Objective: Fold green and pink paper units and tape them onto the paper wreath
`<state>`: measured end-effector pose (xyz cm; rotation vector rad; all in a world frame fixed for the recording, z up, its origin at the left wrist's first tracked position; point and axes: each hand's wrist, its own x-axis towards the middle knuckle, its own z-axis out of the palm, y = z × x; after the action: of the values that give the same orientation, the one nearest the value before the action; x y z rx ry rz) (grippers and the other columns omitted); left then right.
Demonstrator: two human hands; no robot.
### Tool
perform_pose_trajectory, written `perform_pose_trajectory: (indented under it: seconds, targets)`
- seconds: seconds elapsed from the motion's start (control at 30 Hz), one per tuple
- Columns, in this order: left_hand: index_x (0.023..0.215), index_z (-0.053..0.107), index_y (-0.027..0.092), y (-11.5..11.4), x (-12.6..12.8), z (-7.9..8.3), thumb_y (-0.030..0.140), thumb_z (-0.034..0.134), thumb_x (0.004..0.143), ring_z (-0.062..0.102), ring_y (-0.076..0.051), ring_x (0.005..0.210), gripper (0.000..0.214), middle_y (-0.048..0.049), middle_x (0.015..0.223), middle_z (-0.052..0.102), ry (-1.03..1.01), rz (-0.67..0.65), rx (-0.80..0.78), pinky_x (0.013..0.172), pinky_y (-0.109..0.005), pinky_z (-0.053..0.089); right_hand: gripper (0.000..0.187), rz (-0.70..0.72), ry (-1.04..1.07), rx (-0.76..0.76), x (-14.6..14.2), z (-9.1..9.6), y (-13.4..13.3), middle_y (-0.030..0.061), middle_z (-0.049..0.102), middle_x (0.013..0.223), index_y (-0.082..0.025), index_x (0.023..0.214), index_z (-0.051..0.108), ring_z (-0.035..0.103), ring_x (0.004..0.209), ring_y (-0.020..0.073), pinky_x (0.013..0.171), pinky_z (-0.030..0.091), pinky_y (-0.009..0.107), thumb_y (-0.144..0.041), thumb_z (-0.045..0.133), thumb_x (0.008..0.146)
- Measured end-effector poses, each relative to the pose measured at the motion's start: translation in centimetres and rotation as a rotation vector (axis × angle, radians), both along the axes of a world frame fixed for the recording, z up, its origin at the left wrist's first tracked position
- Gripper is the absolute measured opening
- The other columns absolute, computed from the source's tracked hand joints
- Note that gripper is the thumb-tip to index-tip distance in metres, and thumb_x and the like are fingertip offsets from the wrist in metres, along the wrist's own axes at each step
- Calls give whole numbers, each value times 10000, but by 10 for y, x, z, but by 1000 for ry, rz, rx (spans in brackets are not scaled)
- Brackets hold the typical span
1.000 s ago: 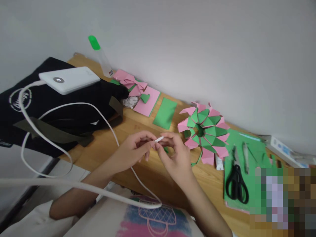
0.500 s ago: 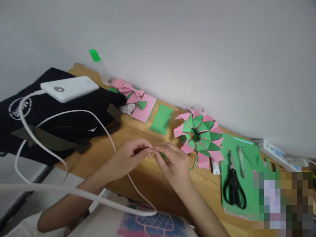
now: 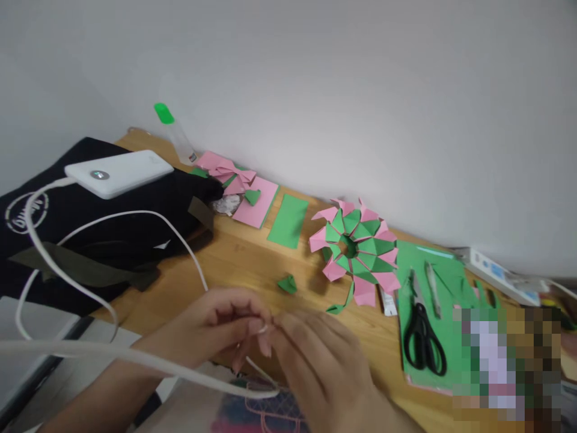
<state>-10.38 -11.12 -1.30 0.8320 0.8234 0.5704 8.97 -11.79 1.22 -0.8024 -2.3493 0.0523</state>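
Observation:
My left hand point(image 3: 216, 328) and my right hand point(image 3: 315, 367) meet fingertip to fingertip above the near edge of the wooden table point(image 3: 243, 258). Both pinch a tiny pale piece between them; it is too small to name. A small folded green paper scrap point(image 3: 287, 283) lies on the table just beyond my fingers. Further back rests a round pink and green folded paper wreath point(image 3: 354, 249).
A black bag point(image 3: 103, 228) at left carries a white power bank point(image 3: 118, 173) with a white cable point(image 3: 90, 288) looping to me. Black scissors point(image 3: 422, 340) lie on green paper point(image 3: 433, 300) at right. Pink and green sheets point(image 3: 265, 204) and a green-capped glue bottle point(image 3: 175, 133) stand by the wall.
Both hands have drawn back toward me and lower in view, still pinched together. The white strip seen earlier between the fingers is now barely visible. The green scrap is now uncovered.

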Motion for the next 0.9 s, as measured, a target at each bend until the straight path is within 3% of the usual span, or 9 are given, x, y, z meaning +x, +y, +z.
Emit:
perform_pose_trajectory:
  seconds: [0.17,0.37,0.47,0.67,0.77,0.9]
  targets:
    - [814,659,164,-19,-7,9,317,620,872,522,-59,558,169,2,675,637,-4,-77,7,489,-124,381,317,35,-58,109,1,10,-17,0,735,769,-139,813,710,640,755,135,723,502,266,-79,425,938]
    - [820,691,174,-16,1,6,287,631,825,544,-65,509,128,12,644,632,217,135,176,471,-133,428,397,22,0,8,-8,0,-3,81,690,732,-126,751,669,568,615,162,612,479,324,-49,322,929]
    - [779,672,151,-4,7,3,294,682,758,567,-79,489,144,6,625,641,224,257,149,459,-150,448,369,23,3,43,-12,-10,10,88,672,693,-129,703,652,543,583,171,576,471,325,-60,356,913]
    - [737,657,144,-1,9,3,264,693,756,589,-73,476,127,16,577,636,89,219,100,458,-133,466,354,41,-30,38,-10,-4,4,92,670,702,-120,739,661,513,562,170,568,457,332,-42,349,888]
    - [750,662,156,-9,8,3,232,648,797,592,-66,483,91,17,584,643,107,177,180,467,-123,475,311,21,-84,26,-9,6,-5,89,669,709,-105,768,668,514,562,173,542,439,332,-26,382,862]
    - [813,697,176,-16,12,4,190,577,837,622,-75,529,123,7,612,666,287,204,412,506,-119,499,324,-41,-97,47,-13,8,-10,68,616,631,-106,754,661,513,552,182,491,408,325,-33,370,877]
